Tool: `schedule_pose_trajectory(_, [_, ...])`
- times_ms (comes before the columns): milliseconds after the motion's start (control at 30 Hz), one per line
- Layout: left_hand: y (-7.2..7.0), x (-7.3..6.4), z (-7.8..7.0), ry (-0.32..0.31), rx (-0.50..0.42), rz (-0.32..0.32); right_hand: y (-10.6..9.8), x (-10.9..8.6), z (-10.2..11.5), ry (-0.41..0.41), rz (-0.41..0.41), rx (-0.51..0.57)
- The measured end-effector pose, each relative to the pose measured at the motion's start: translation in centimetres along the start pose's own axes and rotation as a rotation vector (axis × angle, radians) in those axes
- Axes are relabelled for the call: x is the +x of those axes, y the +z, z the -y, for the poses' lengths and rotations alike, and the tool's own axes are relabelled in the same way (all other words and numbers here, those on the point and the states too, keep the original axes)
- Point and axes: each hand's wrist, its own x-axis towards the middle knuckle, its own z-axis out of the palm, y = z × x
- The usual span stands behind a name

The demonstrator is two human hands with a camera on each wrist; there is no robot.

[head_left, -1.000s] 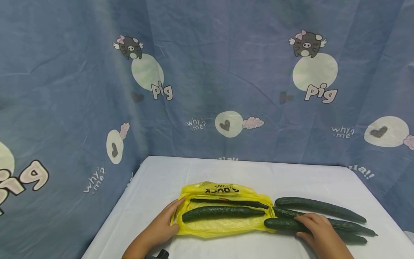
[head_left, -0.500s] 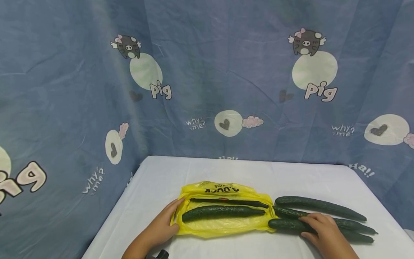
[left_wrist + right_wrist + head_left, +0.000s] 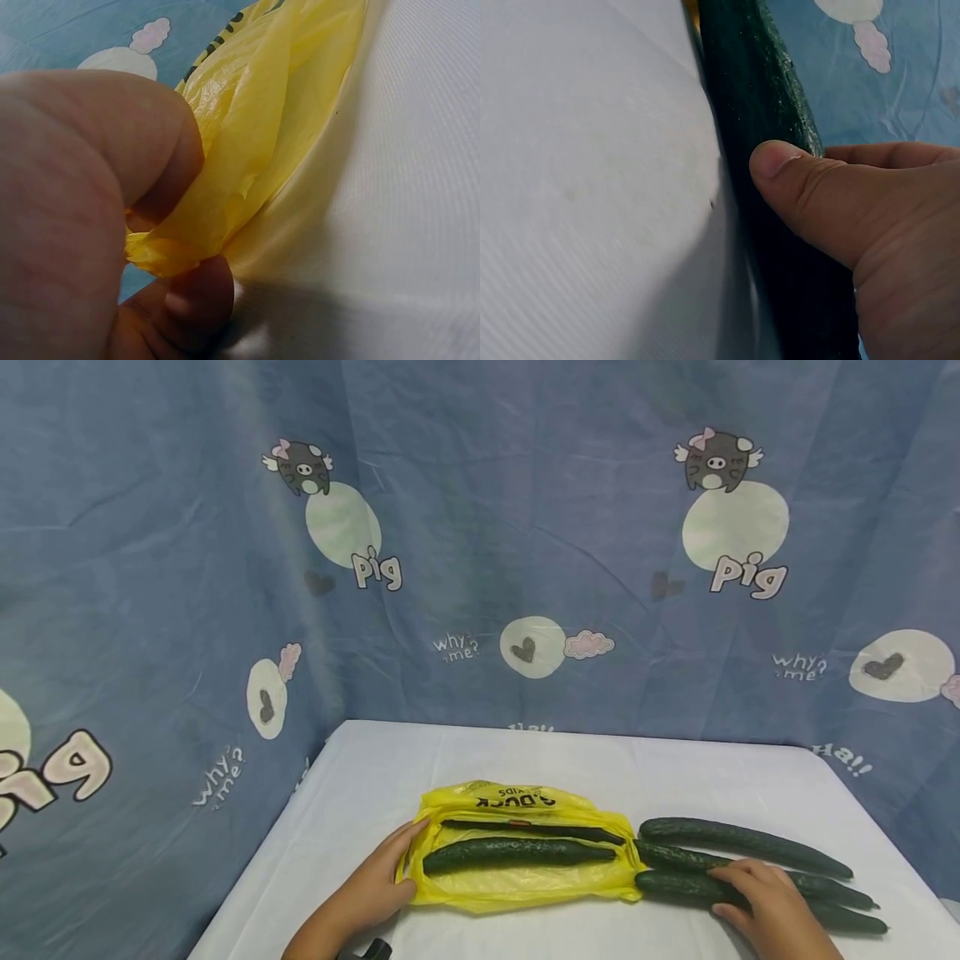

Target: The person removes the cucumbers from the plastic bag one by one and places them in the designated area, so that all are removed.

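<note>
A yellow plastic bag point(image 3: 555, 881) lies spread on the table, its left end pinched between the thumb and fingers of my left hand point(image 3: 378, 878). In the left wrist view the bag's gathered edge point(image 3: 225, 187) shows between thumb and fingers. A long green cucumber point(image 3: 517, 852) rests on the bag, with a thinner dark strip of green point(image 3: 540, 832) behind it. My right hand point(image 3: 768, 906) grips the nearest cucumber point(image 3: 675, 885) on the right, thumb on its near side, as the right wrist view shows. This cucumber's left tip is right at the bag's right end.
Behind the gripped cucumber lie a middle cucumber point(image 3: 675, 857) and a back cucumber point(image 3: 742, 843), side by side. All stand on a white-covered table point(image 3: 570, 760). A blue printed curtain point(image 3: 465, 527) hangs behind and at the left. A small black object point(image 3: 375, 950) shows beside my left wrist.
My right hand has shifted the nearest cucumber to the right, so its left tip no longer overlaps the bag as much. The left hand and bag have stayed put.
</note>
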Motion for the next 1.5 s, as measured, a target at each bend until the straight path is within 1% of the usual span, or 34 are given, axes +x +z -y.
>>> schedule_pose_trajectory(67, [0.0,0.0,-0.1,-0.004,-0.002,-0.002,-0.2,0.0,-0.2,0.014,0.017,0.004])
schedule_pose_trajectory(233, [0.1,0.0,-0.2,-0.017,0.012,-0.022,-0.7,-0.1,-0.8,0.026,0.030,0.018])
schedule_pose_trajectory(433, [0.1,0.1,-0.3,-0.032,0.014,-0.024,-1.1,-0.2,-1.1,0.084,0.065,0.026])
schedule_pose_trajectory(600, [0.1,0.2,-0.2,-0.024,0.013,-0.020,-1.1,-0.3,-1.2,0.099,0.067,0.031])
schedule_pose_trajectory(800, [0.1,0.2,-0.1,-0.015,0.016,-0.029,-1.2,-0.1,-1.3,0.127,0.118,0.044])
schedule_pose_trajectory(900, [0.1,0.2,-0.1,-0.014,0.017,-0.028,-1.2,0.0,-1.4,0.130,0.131,0.044])
schedule_pose_trajectory(1033, [0.1,0.1,-0.2,-0.023,0.010,-0.025,-1.3,0.1,-1.2,0.126,0.139,0.044])
schedule_pose_trajectory(1167, [0.1,0.1,-0.3,-0.024,0.013,-0.020,-1.4,0.2,-1.0,0.138,0.144,0.041])
schedule_pose_trajectory(1333, [0.0,0.2,-0.2,-0.012,0.013,-0.014,-1.4,0.2,-0.7,0.155,0.135,0.046])
schedule_pose_trajectory(1500, [0.0,0.1,-0.2,-0.014,-0.009,-0.001,-1.4,0.2,-0.6,0.162,0.115,0.044])
